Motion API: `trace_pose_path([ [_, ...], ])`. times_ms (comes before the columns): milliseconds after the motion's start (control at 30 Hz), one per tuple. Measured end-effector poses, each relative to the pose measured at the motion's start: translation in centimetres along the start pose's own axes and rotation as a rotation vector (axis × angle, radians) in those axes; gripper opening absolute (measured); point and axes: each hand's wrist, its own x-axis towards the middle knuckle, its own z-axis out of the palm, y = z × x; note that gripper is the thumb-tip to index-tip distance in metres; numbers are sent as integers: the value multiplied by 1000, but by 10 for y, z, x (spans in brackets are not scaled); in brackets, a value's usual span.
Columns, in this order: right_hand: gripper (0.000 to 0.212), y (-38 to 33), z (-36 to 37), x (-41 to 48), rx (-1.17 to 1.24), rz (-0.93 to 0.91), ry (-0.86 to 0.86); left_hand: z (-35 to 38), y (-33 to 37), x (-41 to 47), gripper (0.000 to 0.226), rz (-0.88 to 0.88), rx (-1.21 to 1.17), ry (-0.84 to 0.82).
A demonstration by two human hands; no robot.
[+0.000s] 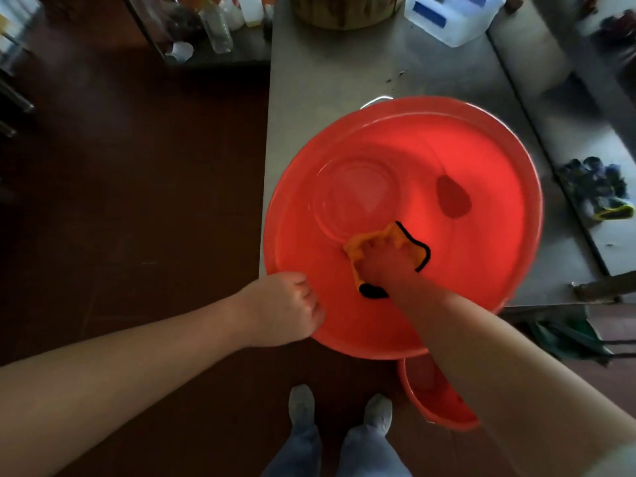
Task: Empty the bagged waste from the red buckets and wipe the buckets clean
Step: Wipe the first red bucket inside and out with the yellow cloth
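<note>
A big red bucket (481, 187) stands on the grey table's front left corner, seen from above, with nothing inside but a darker patch on its right wall. My right hand (380, 261) reaches down into it and presses an orange cloth with black edging (414, 247) against the near inner wall, fingers curled on the cloth. My left hand (287, 309) grips the bucket's near left rim. A second, smaller red bucket (433, 397) stands on the floor below, partly hidden by my right forearm.
The grey table (330, 74) carries a wooden block (344, 10) and a clear plastic box (451, 15) at the back. Dark gloves (599, 187) lie on a shelf to the right. Bottles (216, 25) stand on a low shelf behind left. Brown floor lies to the left.
</note>
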Motion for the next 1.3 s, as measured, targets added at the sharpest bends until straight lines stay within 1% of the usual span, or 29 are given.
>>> trace_pose_path([
  [133,54,-6,-9,-22,-6,-60,-68,-5,2,2,19,-4,22,-50],
  [233,57,-8,-9,-56,17,-129,-71,-9,1,6,16,12,29,-95],
  [333,57,3,-10,-90,-20,-193,-98,-15,-4,8,22,43,21,-152],
  [433,61,13,-17,-127,-78,-192,-154,-21,-10,8,28,52,-15,-155],
  [533,59,22,-25,-155,-36,-180,-98,-25,-13,9,34,46,-21,-125],
  [600,59,27,-28,-160,-77,-182,-95,-26,-14,11,36,52,-12,-102],
  [667,59,32,-32,-155,-163,-164,-119,-28,-14,13,35,55,-10,-72],
  [767,57,39,-41,-137,-227,-95,-80,-27,-16,14,42,59,-30,-52],
  [833,55,42,-39,-121,-279,-94,-42,-26,-19,12,40,66,-47,-71],
  [900,52,41,-35,-103,-270,-101,-4,-26,-19,11,36,82,-58,-85],
  [967,49,35,-29,-83,-256,-118,7,-26,-13,11,26,69,-28,-89],
  [1033,48,28,-24,-60,-222,-119,-19,-22,-9,12,18,45,1,-80],
  [1200,52,12,-18,-25,-135,-70,-70,-11,1,12,25,27,49,-43],
  [1300,54,8,-14,-13,-132,-74,-100,-3,1,8,23,-5,52,-25],
])
